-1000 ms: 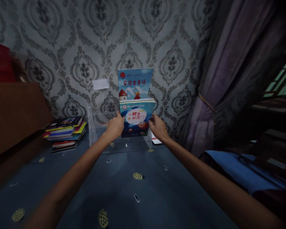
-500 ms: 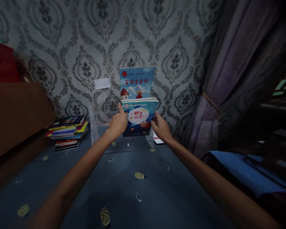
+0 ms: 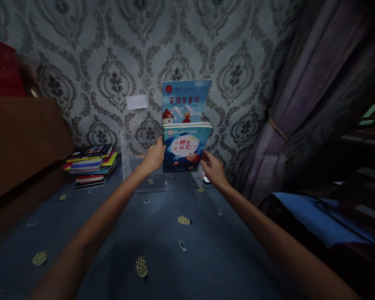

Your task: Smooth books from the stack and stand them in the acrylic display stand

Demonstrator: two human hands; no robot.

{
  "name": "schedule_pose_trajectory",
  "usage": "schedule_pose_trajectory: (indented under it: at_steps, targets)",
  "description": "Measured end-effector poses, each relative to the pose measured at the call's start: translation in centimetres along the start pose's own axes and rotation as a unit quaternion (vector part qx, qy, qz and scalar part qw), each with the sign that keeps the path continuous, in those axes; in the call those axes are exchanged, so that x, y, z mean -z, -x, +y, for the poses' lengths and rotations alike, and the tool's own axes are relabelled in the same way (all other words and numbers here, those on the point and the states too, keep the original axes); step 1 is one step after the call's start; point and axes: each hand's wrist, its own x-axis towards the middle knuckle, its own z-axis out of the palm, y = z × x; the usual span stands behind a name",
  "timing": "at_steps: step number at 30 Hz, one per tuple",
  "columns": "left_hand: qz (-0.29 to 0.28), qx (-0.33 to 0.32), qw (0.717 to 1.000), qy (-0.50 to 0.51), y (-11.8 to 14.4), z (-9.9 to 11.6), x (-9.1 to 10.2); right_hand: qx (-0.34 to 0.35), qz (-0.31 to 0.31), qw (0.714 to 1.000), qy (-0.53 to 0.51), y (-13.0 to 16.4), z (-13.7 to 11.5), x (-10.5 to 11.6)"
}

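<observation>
Head camera | front book [image 3: 187, 149] (cover facing out) | between both hands [image 3: 154, 157]

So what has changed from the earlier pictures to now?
The right hand has moved down the right edge of the front book; the left hand has lowered its raised thumb. Both hands remain at that book; rear book, clear stand and book stack stayed put.

The dark blue surface [image 3: 162, 237], printed with yellow spotted ovals [image 3: 183, 220], carries a clear stand [image 3: 124, 155], a stack of books [image 3: 90, 166] to its left, and a partly hidden white-and-red item [image 3: 206, 178] by its right end.
</observation>
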Motion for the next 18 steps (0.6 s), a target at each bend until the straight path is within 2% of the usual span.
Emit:
schedule_pose_trajectory:
  at_steps: [8, 13, 15, 18]
  targets:
    - [-0.016, -0.010, 0.999, 0.028, -0.1, -0.7, -0.6, -0.024, 0.002, 1.000, -0.003, 0.2, -0.3, -0.7]
    - [-0.013, -0.009, 0.999, 0.036, 0.3, -0.8, -0.8, -0.024, 0.004, 1.000, 0.000, 0.9, -1.0, 0.3]
    - [-0.012, -0.004, 0.999, 0.035, 1.2, -1.2, -0.9, -0.014, 0.011, 1.000, 0.010, 1.9, -1.6, 0.9]
    - [0.014, -0.007, 1.000, 0.018, 3.3, -2.9, -0.7, 0.056, -0.002, 0.997, 0.048, 4.1, -3.5, 1.2]
